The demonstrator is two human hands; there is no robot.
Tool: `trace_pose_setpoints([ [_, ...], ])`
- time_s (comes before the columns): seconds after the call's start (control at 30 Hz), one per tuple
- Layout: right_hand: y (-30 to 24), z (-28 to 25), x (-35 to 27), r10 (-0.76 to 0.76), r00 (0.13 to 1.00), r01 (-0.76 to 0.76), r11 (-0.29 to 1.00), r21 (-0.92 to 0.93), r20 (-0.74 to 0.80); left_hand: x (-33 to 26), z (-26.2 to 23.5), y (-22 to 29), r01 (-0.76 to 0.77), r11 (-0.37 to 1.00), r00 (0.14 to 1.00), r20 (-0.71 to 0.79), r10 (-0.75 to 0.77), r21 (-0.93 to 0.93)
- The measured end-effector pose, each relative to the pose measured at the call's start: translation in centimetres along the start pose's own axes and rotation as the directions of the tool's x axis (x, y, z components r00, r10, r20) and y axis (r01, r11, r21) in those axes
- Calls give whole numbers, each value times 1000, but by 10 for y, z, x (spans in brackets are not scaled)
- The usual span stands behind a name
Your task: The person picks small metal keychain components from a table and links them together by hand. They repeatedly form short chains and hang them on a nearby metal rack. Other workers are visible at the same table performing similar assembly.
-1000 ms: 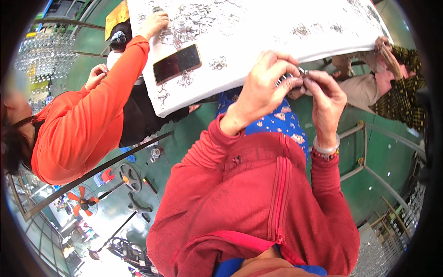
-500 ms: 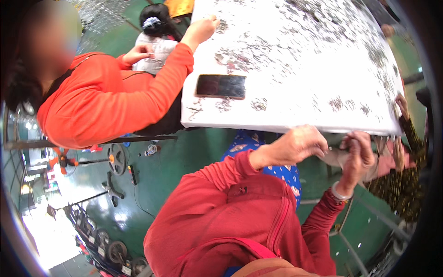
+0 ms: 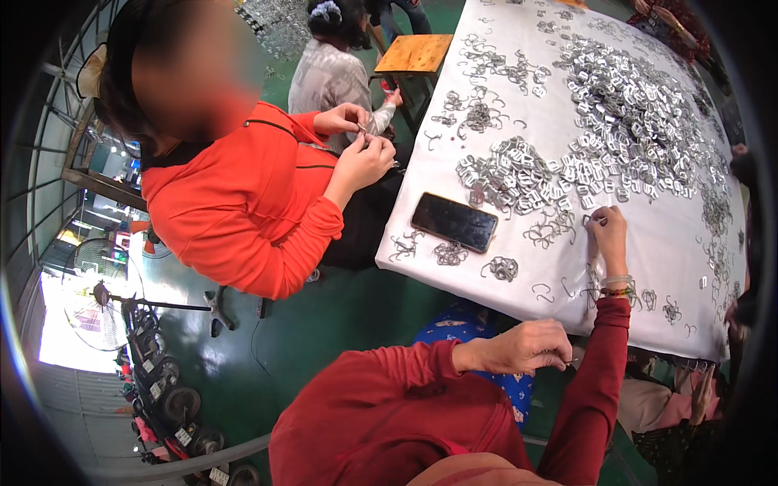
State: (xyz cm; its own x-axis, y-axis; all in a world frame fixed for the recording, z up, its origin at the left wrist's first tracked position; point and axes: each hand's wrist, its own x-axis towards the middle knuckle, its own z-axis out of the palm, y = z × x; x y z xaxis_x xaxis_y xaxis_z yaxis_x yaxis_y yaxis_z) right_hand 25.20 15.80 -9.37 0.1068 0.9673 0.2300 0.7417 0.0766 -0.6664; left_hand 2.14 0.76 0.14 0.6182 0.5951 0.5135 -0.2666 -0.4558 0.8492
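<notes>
The fingers of the left hand [image 3: 519,347] are curled in narrow, pinching a small metal piece [image 3: 570,360] at their tips, held below the near edge of the table [image 3: 648,267] and above the lap. Further left in the room sits a person in an orange jacket [image 3: 243,211], both hands close together at chest height, working on something too small to make out. Beyond them another seated person in a grey top [image 3: 328,77] faces away beside a wooden stool [image 3: 415,51]. On the white tablecloth lies a dark phone [image 3: 453,222], with loose wire hooks [image 3: 501,268] scattered near it and a broad heap of silvery metal clips [image 3: 624,113] spread across the middle. To the right, the right hand [image 3: 609,235] reaches out over the cloth, its fingers bunched narrow and touching a wire hook [image 3: 590,219] at the heap's near fringe.
</notes>
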Motion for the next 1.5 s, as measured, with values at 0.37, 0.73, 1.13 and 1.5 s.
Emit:
trace_pose_setpoints([
  [0.37,-107,-68,-144,348,936,-266,584,767,60,-2,-8,-5,51,997,998,-47,-48,60],
  [0.73,-173,-88,-204,269,926,-12,722,691,-265,0,1,-2,13,974,998,-64,1,226],
  [1.13,-169,-76,-212,276,945,-40,632,774,-177,38,-75,-73,325,824,933,-302,-198,464],
  [1.5,-167,-74,-213,325,937,-101,601,793,-127,70,-92,-171,1,394,981,76,-180,919],
])
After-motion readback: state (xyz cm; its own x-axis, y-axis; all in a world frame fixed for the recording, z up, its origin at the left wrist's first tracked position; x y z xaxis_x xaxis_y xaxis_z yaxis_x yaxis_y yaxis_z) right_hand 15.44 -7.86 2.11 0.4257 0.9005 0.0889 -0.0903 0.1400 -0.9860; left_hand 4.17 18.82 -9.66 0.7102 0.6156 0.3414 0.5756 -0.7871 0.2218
